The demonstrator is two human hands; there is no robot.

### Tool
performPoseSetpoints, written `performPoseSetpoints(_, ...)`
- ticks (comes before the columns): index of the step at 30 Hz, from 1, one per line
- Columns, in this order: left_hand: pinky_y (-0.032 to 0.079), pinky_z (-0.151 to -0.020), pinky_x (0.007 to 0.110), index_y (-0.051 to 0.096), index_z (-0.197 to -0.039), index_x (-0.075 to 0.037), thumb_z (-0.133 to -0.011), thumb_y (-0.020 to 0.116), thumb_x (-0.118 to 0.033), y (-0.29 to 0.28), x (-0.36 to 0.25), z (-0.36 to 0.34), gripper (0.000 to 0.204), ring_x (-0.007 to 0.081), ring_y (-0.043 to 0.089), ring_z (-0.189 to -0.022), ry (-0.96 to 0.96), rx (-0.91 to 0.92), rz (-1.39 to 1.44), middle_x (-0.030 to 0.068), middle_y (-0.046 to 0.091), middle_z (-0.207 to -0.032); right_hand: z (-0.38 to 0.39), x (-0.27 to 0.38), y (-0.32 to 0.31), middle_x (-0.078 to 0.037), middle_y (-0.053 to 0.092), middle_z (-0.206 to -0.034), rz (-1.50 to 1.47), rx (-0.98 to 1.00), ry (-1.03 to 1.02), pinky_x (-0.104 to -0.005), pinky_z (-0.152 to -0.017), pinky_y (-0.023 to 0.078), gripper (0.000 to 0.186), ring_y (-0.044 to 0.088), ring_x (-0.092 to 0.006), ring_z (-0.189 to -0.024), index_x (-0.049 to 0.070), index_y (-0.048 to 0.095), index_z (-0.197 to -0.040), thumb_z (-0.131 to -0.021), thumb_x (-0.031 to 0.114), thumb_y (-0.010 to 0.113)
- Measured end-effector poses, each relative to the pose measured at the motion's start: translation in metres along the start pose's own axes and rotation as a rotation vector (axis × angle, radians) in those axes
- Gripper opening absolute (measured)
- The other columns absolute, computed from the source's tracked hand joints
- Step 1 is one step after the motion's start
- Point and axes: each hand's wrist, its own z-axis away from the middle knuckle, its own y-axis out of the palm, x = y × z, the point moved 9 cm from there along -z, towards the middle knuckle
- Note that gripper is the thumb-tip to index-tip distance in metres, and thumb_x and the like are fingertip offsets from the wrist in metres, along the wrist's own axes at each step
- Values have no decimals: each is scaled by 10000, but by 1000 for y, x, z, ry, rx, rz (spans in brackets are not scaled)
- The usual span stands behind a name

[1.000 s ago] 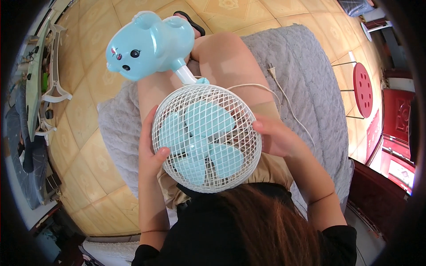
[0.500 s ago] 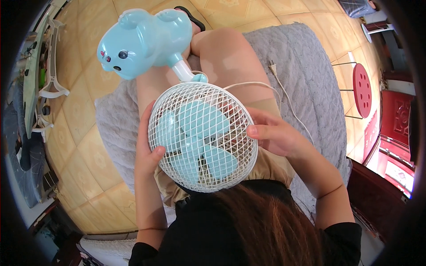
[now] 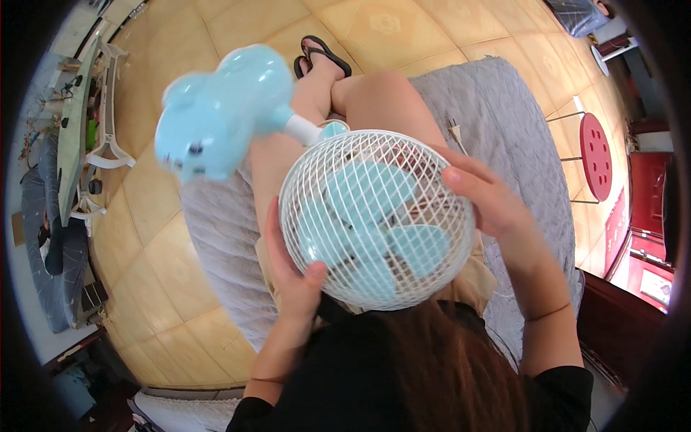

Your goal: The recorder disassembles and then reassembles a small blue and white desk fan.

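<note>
A small fan head with a white mesh guard (image 3: 374,194) and pale blue blades lies over my lap in both hands. My left hand (image 3: 291,259) grips the guard's left rim, thumb at the front. My right hand (image 3: 479,198) holds the upper right rim, thumb over the edge. A white neck (image 3: 302,128) joins the fan head to a glossy blue animal-shaped base (image 3: 245,101), slightly blurred, raised to the upper left over my legs with its face toward the lower left. A cord with a plug (image 3: 455,132) lies on the grey quilted pad to the right.
I sit on a grey quilted pad (image 3: 515,115) over a tiled floor (image 3: 155,252). A red round stool (image 3: 594,155) stands at the right. Furniture and grey-blue cushioning (image 3: 54,259) line the left. A dark red wooden board (image 3: 604,317) is at the lower right.
The fan head has shifted right with both my hands. The animal base has swung down and tilted, its face now lower and turned further down. More of my sandalled feet shows.
</note>
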Motion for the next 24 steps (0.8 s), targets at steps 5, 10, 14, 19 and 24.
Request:
performPoseSetpoints(5,140,-1179,434,-222,-1488,8,-841,685,-352,25,-34,33,1171,317,108,-1467,13,317,8,233,-4,-1581,-11,57,21,-161,550,-1347,456,238,-29,-348,-1026,420,825,511,-213,-1252,-63,405,-1424,-819,399,725)
performPoseSetpoints(10,188,-1169,421,-234,-1476,28,-897,635,-267,23,-43,58,1085,346,176,-1462,-118,543,-119,261,33,-1583,-31,38,43,-123,592,-1277,518,533,9,-333,-978,452,697,553,-189,-1168,-35,458,-1392,-875,363,704)
performPoseSetpoints(14,387,-1054,374,-70,-1503,64,-914,636,-251,6,-46,71,972,385,489,-1281,-279,633,-670,295,475,-1371,-55,0,47,-74,631,-1175,725,446,170,-297,-927,471,539,577,-140,-1078,37,519,-1353,-928,337,660)
performPoseSetpoints(19,491,-863,383,548,-1281,16,-846,683,-145,28,-126,27,483,340,621,-982,78,667,-926,182,613,-1168,-65,8,37,-79,646,-1111,850,261,71,-294,-896,484,483,588,-139,-1042,31,558,-1288,-917,319,673)
performPoseSetpoints(24,478,-891,380,621,-1158,10,-829,642,-70,58,-120,-28,340,324,613,-1009,540,308,-766,169,616,-1174,-46,27,41,-86,650,-1109,875,37,-151,-311,-906,481,399,601,-161,-1046,20,590,-1177,-887,269,704)
